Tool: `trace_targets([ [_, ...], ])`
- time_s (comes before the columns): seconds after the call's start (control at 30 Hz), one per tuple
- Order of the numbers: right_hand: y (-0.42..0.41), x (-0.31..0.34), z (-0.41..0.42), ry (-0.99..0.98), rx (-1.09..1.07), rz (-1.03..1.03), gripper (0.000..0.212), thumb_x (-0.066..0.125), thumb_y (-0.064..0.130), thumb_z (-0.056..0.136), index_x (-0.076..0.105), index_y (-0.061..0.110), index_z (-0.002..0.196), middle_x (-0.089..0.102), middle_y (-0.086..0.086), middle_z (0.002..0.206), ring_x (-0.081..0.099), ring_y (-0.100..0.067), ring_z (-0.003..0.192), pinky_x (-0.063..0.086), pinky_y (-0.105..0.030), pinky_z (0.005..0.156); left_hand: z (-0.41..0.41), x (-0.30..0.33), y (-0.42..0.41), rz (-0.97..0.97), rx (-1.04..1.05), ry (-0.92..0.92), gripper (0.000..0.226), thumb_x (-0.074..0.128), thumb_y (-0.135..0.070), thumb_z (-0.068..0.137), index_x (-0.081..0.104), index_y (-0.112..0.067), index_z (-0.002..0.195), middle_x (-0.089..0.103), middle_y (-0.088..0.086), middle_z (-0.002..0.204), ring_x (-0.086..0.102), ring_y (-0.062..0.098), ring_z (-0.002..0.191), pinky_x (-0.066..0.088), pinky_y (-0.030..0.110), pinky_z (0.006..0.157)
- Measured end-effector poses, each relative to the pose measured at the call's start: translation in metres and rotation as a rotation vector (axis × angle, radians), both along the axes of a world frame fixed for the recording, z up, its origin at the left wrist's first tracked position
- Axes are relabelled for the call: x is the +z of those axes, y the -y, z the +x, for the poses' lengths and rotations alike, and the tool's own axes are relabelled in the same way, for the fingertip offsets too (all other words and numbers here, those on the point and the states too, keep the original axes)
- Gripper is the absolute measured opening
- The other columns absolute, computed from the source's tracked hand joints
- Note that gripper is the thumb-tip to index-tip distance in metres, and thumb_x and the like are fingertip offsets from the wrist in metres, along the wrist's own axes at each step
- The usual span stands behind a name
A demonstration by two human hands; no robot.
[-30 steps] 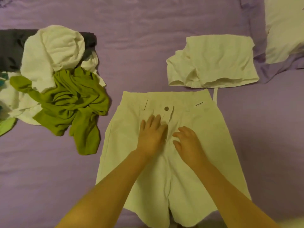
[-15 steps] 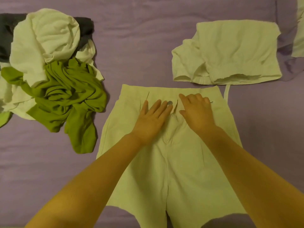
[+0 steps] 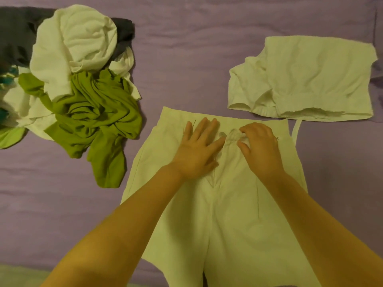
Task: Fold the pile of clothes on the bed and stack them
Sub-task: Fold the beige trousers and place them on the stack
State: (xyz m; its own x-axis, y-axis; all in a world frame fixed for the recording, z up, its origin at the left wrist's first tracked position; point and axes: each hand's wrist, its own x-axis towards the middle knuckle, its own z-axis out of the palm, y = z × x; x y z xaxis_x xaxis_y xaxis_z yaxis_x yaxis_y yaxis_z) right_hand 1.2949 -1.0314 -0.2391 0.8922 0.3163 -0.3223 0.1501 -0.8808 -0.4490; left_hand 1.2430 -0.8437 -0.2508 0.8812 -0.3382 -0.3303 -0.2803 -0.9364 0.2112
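Note:
Pale shorts (image 3: 228, 220) lie spread flat on the purple bed (image 3: 186, 59), waistband away from me. My left hand (image 3: 199, 150) rests flat on the left front, fingers apart, just left of the button. My right hand (image 3: 259, 146) pinches the fabric of the fly flap beside the button at the waistband. A folded white garment (image 3: 310, 79) lies beyond the shorts to the right. At the far left sits the unfolded pile: a green garment (image 3: 93, 121), a white garment (image 3: 76, 44) and dark cloth (image 3: 16, 34) underneath.
A white strap (image 3: 295, 130) pokes out between the shorts and the folded garment. A pillow edge (image 3: 378, 71) shows at the far right. Bare purple sheet lies between the pile and the shorts.
My right hand has curled from flat on the waistband to pinching the fly fabric near the button. My left hand has stayed flat on the shorts. The camera view has shifted slightly.

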Motion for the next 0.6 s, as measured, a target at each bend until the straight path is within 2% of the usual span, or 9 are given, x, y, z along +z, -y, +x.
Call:
trace_targets([
  [0.07,0.0,0.0,-0.008,-0.005,-0.053,0.011,0.049,0.058,0.022,0.092,0.043,0.013,0.138,0.038,-0.01,0.146,0.029,-0.026,0.137,0.026,-0.037,0.112,-0.017,0.009,0.0,-0.194,0.165,0.158,0.037,0.06,-0.03,0.085,0.061,-0.02,0.121,0.055,0.014,0.129,0.047,0.039,0.121,0.04,0.053,0.098],
  [0.13,0.001,0.002,-0.023,0.036,-0.082,0.01,0.055,0.059,0.022,0.091,0.037,0.013,0.142,0.028,-0.011,0.152,0.021,-0.028,0.142,0.022,-0.039,0.113,-0.037,0.012,0.002,-0.39,0.303,0.117,0.019,0.057,-0.024,0.086,0.07,-0.014,0.096,0.064,0.007,0.098,0.057,0.031,0.094,0.048,0.044,0.078],
  [0.17,0.0,0.003,-0.032,0.065,-0.074,0.017,0.055,0.059,0.022,0.091,0.039,0.012,0.141,0.028,-0.012,0.152,0.021,-0.029,0.142,0.023,-0.04,0.113,-0.047,0.012,0.005,-0.438,0.343,0.042,0.018,0.058,-0.024,0.086,0.071,-0.014,0.093,0.064,0.005,0.094,0.057,0.029,0.092,0.047,0.043,0.076],
  [0.23,-0.005,0.003,-0.056,0.1,-0.014,0.021,0.053,0.06,0.023,0.09,0.042,0.013,0.139,0.032,-0.012,0.151,0.024,-0.03,0.141,0.029,-0.043,0.109,-0.066,0.008,0.012,-0.422,0.375,-0.018,0.013,0.066,-0.021,0.084,0.073,-0.015,0.093,0.064,0.006,0.103,0.056,0.029,0.105,0.047,0.044,0.084],
  [0.3,-0.009,-0.002,-0.081,0.076,0.081,-0.037,0.054,0.057,0.032,0.092,0.04,0.016,0.141,0.032,-0.011,0.151,0.024,-0.03,0.141,0.029,-0.046,0.109,-0.082,0.002,0.017,-0.382,0.379,0.011,0.014,0.072,-0.016,0.081,0.074,-0.012,0.094,0.064,0.012,0.115,0.053,0.035,0.119,0.046,0.045,0.097],
  [0.4,-0.003,-0.017,-0.107,-0.026,0.219,-0.268,0.064,0.025,0.057,0.094,0.018,0.025,0.149,0.018,-0.008,0.157,0.011,-0.03,0.145,0.017,-0.054,0.114,-0.097,-0.004,0.022,-0.406,0.383,0.04,0.021,0.073,-0.016,0.081,0.072,-0.011,0.101,0.059,0.014,0.125,0.043,0.035,0.13,0.038,0.042,0.106],
  [0.47,0.004,-0.022,-0.113,-0.023,0.238,-0.364,0.069,0.013,0.061,0.089,0.014,0.026,0.148,0.016,-0.008,0.157,0.011,-0.031,0.145,0.014,-0.056,0.112,-0.098,-0.005,0.021,-0.428,0.399,0.025,0.024,0.074,-0.02,0.08,0.071,-0.012,0.103,0.057,0.014,0.127,0.04,0.035,0.132,0.037,0.043,0.107],
  [0.53,0.002,-0.021,-0.117,-0.034,0.193,-0.377,0.067,0.022,0.06,0.091,0.014,0.026,0.148,0.015,-0.009,0.157,0.01,-0.032,0.145,0.013,-0.058,0.112,-0.097,-0.005,0.022,-0.438,0.435,0.009,0.024,0.075,-0.02,0.078,0.072,-0.012,0.101,0.057,0.015,0.126,0.04,0.036,0.132,0.038,0.045,0.106],
  [0.6,-0.006,-0.02,-0.122,-0.081,0.111,-0.358,0.071,0.034,0.058,0.091,0.004,0.028,0.148,0.005,-0.008,0.158,-0.001,-0.031,0.145,0.008,-0.057,0.114,-0.096,-0.004,0.026,-0.458,0.468,-0.012,0.023,0.076,-0.016,0.077,0.073,-0.014,0.101,0.057,0.016,0.125,0.039,0.037,0.132,0.038,0.047,0.105],
])
